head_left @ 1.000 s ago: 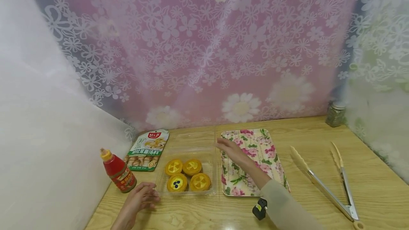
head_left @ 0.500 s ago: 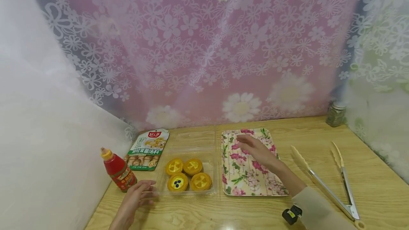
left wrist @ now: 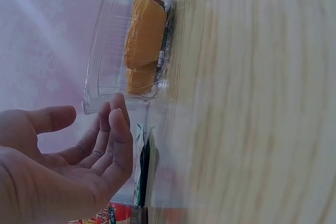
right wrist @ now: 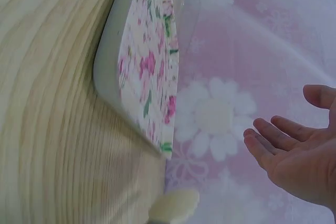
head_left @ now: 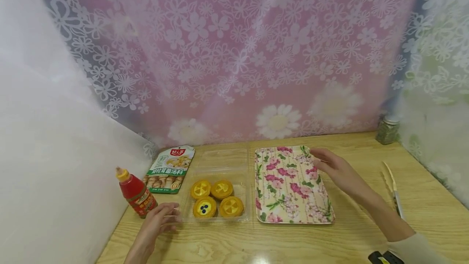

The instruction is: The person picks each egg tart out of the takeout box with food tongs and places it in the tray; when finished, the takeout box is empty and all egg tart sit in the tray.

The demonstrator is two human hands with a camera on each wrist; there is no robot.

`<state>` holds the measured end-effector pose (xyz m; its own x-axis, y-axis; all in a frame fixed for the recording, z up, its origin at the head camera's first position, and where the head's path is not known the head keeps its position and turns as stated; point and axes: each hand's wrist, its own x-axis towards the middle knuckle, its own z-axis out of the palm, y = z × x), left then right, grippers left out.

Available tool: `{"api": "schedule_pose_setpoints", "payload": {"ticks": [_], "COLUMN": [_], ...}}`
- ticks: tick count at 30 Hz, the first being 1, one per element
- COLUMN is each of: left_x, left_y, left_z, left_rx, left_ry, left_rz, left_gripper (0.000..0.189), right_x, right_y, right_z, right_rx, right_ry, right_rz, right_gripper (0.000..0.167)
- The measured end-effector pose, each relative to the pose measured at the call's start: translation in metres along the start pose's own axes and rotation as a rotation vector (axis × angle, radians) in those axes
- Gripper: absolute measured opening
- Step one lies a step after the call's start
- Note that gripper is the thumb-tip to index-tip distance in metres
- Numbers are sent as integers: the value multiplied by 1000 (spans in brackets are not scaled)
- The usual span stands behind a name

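A person's left hand (head_left: 158, 222) lies at the near left corner of a clear plastic hinged container (head_left: 239, 182), its fingers loosely bent and holding nothing; I can't tell whether the fingertips touch the plastic. The container stands on the pale wood-grain table (head_left: 220, 243), its clear lid (head_left: 221, 158) laid back on the far side. Inside sit four round golden tarts (head_left: 231, 207), and the near left one carries three small dark blue pieces.

The right hand (head_left: 338, 172) hovers around the far right edge of a rectangular cream tray printed with pink flowers and green leaves (head_left: 289, 184). Its fingers are relaxed and slightly bent, with nothing in them. The tray lies flat just right of the container.

Further right, partly hidden by the right forearm, lie metal tongs with cream-coloured tips (head_left: 390, 176). A red squeeze bottle with a yellow cap (head_left: 138, 194) stands left of the container, near a green-and-white food pouch (head_left: 170, 170). At the far right corner stands a small glass jar with a silvery lid (head_left: 387, 131).
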<state>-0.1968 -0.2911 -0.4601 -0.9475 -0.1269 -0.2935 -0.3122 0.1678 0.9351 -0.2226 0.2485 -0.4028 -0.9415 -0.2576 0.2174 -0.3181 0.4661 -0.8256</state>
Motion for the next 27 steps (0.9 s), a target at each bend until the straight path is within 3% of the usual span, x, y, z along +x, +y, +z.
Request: {"api": "schedule_pose_setpoints", "payload": {"ticks": [6, 18, 27], "left_x": [2, 5, 9], "left_y": [0, 1, 4], "left_z": [1, 1, 4], "left_rx": [-2, 21, 23], "left_ry": [7, -2, -7], "left_rz": [16, 27, -2], "left_gripper": [42, 40, 42], "right_x": [-24, -75, -96], "right_y": [13, 52, 73], "right_z": [-29, -70, -88], "right_rx": [-65, -170, -148], "right_ry": [40, 93, 89], "right_rz": [36, 250, 409], "right_gripper": [57, 80, 102]}}
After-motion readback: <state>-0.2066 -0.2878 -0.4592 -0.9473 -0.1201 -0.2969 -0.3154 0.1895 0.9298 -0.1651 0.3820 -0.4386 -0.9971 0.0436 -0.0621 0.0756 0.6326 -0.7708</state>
